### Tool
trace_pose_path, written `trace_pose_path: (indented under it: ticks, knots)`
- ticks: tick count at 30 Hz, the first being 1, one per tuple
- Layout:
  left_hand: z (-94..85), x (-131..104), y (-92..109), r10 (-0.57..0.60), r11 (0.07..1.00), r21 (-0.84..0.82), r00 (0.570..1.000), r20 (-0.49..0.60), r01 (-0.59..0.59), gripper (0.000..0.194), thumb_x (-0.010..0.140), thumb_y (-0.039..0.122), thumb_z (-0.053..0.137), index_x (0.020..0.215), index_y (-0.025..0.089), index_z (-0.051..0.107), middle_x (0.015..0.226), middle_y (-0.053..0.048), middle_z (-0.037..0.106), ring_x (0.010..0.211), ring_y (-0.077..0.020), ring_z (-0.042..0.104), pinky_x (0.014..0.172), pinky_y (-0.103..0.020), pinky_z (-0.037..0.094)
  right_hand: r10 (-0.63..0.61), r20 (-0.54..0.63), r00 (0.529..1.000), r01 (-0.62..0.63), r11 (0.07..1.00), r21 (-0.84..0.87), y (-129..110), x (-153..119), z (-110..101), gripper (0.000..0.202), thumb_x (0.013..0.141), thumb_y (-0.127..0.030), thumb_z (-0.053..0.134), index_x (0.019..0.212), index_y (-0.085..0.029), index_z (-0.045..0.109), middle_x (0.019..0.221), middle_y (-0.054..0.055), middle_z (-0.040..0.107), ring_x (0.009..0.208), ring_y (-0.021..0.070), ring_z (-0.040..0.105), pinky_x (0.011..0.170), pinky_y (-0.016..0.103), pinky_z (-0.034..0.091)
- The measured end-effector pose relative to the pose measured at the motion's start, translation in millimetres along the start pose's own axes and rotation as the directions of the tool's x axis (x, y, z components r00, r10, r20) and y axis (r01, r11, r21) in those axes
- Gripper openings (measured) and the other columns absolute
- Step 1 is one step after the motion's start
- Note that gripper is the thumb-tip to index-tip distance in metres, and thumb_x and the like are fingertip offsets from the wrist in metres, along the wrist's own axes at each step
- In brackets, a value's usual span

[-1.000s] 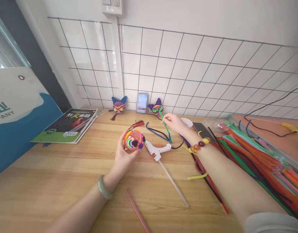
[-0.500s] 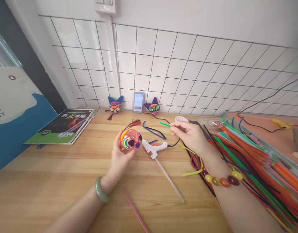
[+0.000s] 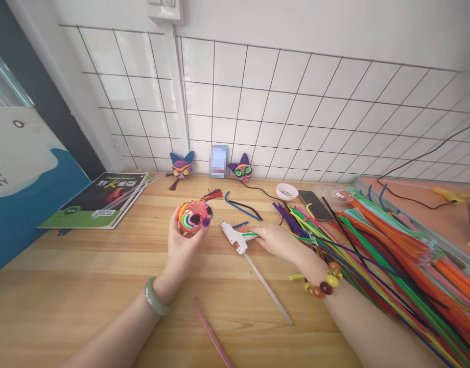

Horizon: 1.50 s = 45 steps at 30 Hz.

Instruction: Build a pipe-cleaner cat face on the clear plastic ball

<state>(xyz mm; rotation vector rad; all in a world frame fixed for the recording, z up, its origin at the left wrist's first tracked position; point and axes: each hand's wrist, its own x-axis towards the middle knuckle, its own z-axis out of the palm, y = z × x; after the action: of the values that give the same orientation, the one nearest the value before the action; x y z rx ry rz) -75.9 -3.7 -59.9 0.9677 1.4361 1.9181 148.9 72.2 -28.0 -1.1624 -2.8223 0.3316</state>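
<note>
My left hand point(image 3: 184, 246) is closed round a colourful round craft ball point(image 3: 192, 221), with rings of bright pipe cleaner, dark eyes and a small purple nose. A dark red tassel point(image 3: 212, 194) shows just behind it. To the right, my right hand point(image 3: 276, 244) has its fingers round the handle of a white hot glue gun point(image 3: 233, 236), which lies on the table with its nozzle towards the ball. A green pipe cleaner point(image 3: 250, 234) sticks out from the same fingers along the handle. From the gun's rear a long clear glue stick point(image 3: 268, 290) slants towards me.
Pipe cleaners point(image 3: 396, 255) in many colours cover the right side. At the back are a pink bowl point(image 3: 286, 192), a dark phone point(image 3: 315, 205), a screen point(image 3: 218, 161) and two finished cat-like heads point(image 3: 182, 166). A book point(image 3: 100, 199) lies left, a pink strip point(image 3: 212, 331) in front.
My right hand has come down and left onto the glue gun's handle with the green pipe cleaner. My left hand has shifted the ball slightly left.
</note>
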Motion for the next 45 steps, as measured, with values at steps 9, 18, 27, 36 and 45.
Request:
trace_pose_path:
  ticks: [9,18,27,36,45]
  knots:
    - [0.2,1.3,2.1,0.084,0.996,-0.007,0.996,-0.042,-0.084,0.074,0.065,0.027,0.076,0.129,0.024,0.038,0.129,-0.011,0.050,0.114,-0.0242,0.054,0.093,-0.036,0.047,-0.011,0.015,1.000,0.010,0.998,0.056,-10.2,4.8,-12.1,0.047,0.080,-0.009,0.045,0.118,-0.031,0.059,0.104,0.001,0.069,0.087,0.0184,0.065,0.068,0.024,0.046]
    - [1.2,-1.4,6.2,0.184,0.983,0.002,0.983,-0.013,-0.184,0.076,0.064,0.025,0.076,0.129,0.024,0.037,0.132,-0.011,0.046,0.117,-0.0242,0.051,0.099,-0.038,0.041,0.233,0.108,0.967,-0.227,0.972,-0.065,14.6,68.6,-7.1,0.016,0.087,-0.027,0.056,0.097,-0.019,0.064,0.099,0.007,0.064,0.086,0.0178,0.062,0.075,0.030,0.049]
    - [1.4,-13.8,6.3,0.327,0.931,0.118,0.934,0.143,-0.344,0.080,0.065,0.023,0.074,0.133,0.025,0.032,0.132,-0.012,0.042,0.122,-0.0266,0.044,0.101,-0.042,0.039,0.334,-0.188,0.924,-0.334,0.942,0.033,16.6,39.3,-30.7,0.035,0.088,-0.043,0.048,0.109,-0.014,0.050,0.098,0.013,0.064,0.093,0.0232,0.061,0.077,0.032,0.045]
    - [7.4,-34.5,16.2,0.320,0.896,0.197,0.887,0.334,-0.398,0.077,0.068,0.022,0.071,0.134,0.028,0.031,0.130,-0.011,0.038,0.120,-0.0284,0.043,0.083,-0.036,0.052,0.033,-0.415,0.909,0.167,0.884,0.437,-60.1,-21.3,-50.0,0.016,0.092,-0.033,0.041,0.085,-0.021,0.050,0.073,-0.001,0.058,0.067,0.0133,0.055,0.061,0.023,0.042]
    - [6.0,-38.5,20.1,0.341,0.853,0.239,0.841,0.419,-0.465,0.076,0.069,0.019,0.069,0.134,0.030,0.032,0.131,-0.011,0.037,0.122,-0.0298,0.040,0.076,-0.034,0.055,-0.139,-0.465,0.874,0.317,0.890,0.329,-75.1,-23.7,-43.5,0.010,0.091,-0.020,0.045,0.089,-0.021,0.055,0.086,0.003,0.059,0.082,0.0157,0.057,0.074,0.028,0.044]
